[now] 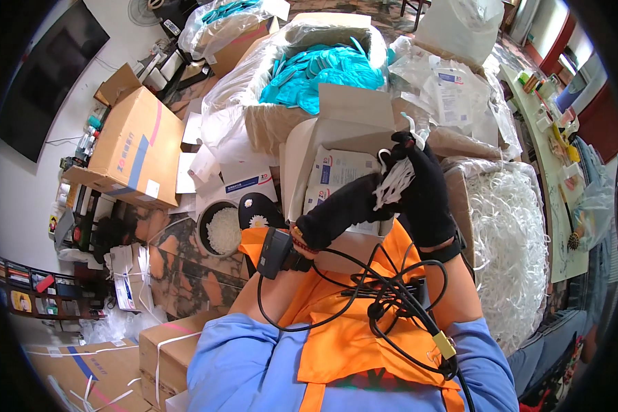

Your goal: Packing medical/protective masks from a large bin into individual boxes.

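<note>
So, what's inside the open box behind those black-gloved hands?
The open box holds white printed packets. Anything beneath the top ones is covered, and the left hand and right hand block part of the view.

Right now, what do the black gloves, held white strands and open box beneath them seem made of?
Black gloves: probably matte knit fabric, clinging closely. White strands: perhaps matte elastic cord, bending loosely. Open box: likely cardboard, matte, stiff-flapped.
</note>
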Tool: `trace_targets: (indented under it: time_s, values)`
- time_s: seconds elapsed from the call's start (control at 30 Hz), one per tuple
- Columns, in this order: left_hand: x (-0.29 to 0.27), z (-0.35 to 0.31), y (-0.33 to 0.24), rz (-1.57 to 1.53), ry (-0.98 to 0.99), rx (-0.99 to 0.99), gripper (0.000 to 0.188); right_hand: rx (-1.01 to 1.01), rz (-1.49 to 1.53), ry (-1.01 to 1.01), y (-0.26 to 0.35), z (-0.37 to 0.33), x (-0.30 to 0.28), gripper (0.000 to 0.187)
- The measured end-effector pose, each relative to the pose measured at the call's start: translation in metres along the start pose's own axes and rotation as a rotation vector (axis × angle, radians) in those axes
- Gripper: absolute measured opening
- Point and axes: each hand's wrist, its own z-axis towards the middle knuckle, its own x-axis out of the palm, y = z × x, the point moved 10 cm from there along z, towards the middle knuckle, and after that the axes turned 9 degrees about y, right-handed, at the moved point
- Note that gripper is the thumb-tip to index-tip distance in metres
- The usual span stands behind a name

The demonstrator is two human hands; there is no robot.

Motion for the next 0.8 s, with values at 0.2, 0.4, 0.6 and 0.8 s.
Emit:
trace_targets:
  time_s: [0.2, 0.4, 0.6, 0.8]
  values:
    - [0.012, -0.018, 0.028, -0.645, -0.084, -0.425, 0.035, -0.015, 0.054, 0.01, -0.006, 0.002, -0.002, 0.025]
    - [0.001, -0.026, 0.022, -0.458, -0.081, -0.369, 0.032, 0.042, 0.069, 0.063, -0.016, 0.004, 0.006, 0.023]
    - [0.002, -0.038, 0.03, -0.491, -0.111, -0.512, 0.029, -0.024, -0.106, -0.057, 0.0, 0.002, -0.004, 0.022]
    - [0.01, -0.044, 0.031, -0.458, 0.009, -0.639, 0.025, 0.045, 0.289, -0.127, -0.02, 0.012, -0.037, 0.02]
